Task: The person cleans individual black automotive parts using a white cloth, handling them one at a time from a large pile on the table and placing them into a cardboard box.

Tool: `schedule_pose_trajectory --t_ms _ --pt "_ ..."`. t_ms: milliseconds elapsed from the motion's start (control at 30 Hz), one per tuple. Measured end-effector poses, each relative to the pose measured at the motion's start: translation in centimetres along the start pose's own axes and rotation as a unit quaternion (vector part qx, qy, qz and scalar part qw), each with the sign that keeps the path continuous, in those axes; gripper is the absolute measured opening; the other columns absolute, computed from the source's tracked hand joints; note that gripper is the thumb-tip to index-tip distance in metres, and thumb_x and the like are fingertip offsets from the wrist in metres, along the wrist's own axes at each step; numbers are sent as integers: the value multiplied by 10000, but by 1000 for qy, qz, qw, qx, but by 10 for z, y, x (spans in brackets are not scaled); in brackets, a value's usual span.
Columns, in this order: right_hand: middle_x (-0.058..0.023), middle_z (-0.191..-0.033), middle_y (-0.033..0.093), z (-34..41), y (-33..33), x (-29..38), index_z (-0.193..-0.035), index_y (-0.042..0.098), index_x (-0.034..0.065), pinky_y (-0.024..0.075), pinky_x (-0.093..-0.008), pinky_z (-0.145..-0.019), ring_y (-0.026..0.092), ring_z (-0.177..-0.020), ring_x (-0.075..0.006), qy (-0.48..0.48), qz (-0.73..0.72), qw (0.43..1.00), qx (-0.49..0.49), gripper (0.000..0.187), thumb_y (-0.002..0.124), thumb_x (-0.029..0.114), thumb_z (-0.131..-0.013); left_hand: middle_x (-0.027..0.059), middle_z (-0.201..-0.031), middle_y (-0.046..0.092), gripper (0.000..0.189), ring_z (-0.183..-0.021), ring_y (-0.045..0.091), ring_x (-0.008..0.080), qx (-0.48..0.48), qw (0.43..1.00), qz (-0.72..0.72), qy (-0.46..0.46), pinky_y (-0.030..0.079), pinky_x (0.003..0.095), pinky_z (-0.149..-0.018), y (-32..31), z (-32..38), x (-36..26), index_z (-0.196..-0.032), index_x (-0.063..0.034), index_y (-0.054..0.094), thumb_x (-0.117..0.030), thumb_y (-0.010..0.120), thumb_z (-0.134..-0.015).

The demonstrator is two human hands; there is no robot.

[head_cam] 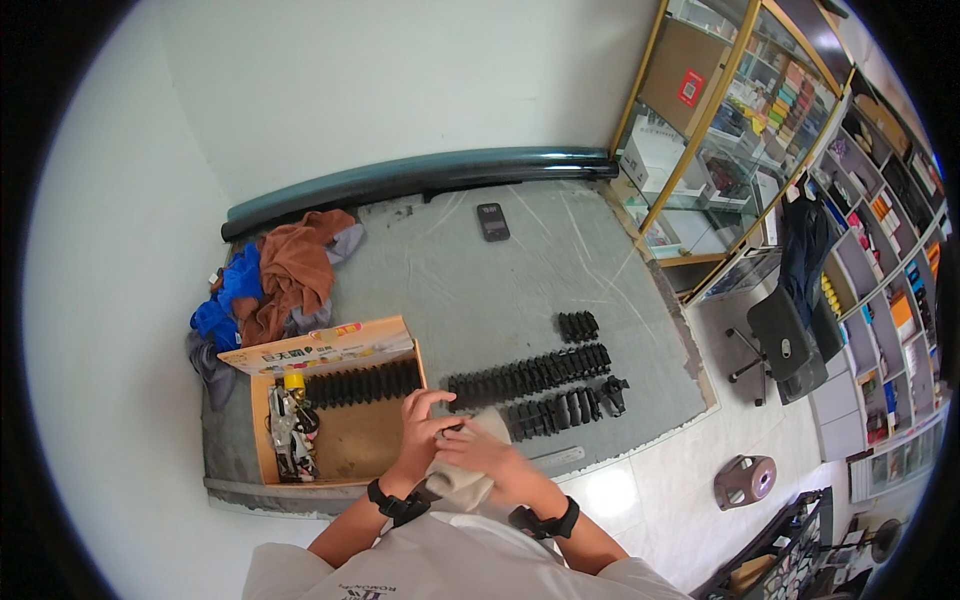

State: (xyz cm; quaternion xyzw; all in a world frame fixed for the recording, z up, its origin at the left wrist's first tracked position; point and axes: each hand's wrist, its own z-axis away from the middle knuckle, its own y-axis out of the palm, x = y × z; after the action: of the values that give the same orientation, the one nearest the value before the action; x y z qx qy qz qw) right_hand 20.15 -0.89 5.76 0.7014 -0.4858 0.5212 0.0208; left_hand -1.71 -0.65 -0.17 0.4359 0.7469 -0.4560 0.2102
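My left hand (421,435) is in front of my body, thumb and fingers pinched on a small dark part (453,428) that is mostly hidden. Against it my right hand (480,452), slightly blurred, presses a beige cloth (469,480); the cloth hangs down toward my shirt. Just beyond my hands a long row of black plastic parts (532,373) lies on the grey-covered table (420,277). A shorter row of black parts (555,414) is nearer on the right, with a single black part (614,394) at its end. A small group of black parts (577,326) sits farther back.
Left of my hands stands an open cardboard box (367,450) holding a row of black parts (364,384) and mixed small items (291,435). Crumpled cloths (292,270) lie behind it. A phone (493,222), a metal ruler (559,460) and long rolls (420,176) are also on the table.
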Motion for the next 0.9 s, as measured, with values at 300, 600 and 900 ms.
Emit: schedule_pose_trajectory --t_ms 300,600,900 --pt "-126 -1597 604 -7 1 10 -1528 638 109 317 -585 -1327 528 -1523 -341 17 121 992 -20 789 771 38 -754 84 -1429 648 218 -1319 528 376 20 997 53 55 404 497 -1137 -1 -1 3 -974 -135 824 -241 815 -783" --pt "-187 -1570 612 -2 -14 -12 -1462 679 95 367 -560 -1307 545 -1494 -398 74 95 990 -73 689 762 10 -783 71 -1379 638 398 -1326 515 377 34 999 -12 24 403 518 -1131 -11 -11 -16 -1020 -111 753 -188 916 -665" --pt "-157 -1564 622 -3 5 -11 -1450 704 120 362 -557 -1312 549 -1489 -380 2 -16 1000 22 694 788 37 -766 86 -1337 658 253 -1295 536 370 23 1000 -8 14 421 537 -1113 2 12 19 -901 -65 661 -174 834 -752"
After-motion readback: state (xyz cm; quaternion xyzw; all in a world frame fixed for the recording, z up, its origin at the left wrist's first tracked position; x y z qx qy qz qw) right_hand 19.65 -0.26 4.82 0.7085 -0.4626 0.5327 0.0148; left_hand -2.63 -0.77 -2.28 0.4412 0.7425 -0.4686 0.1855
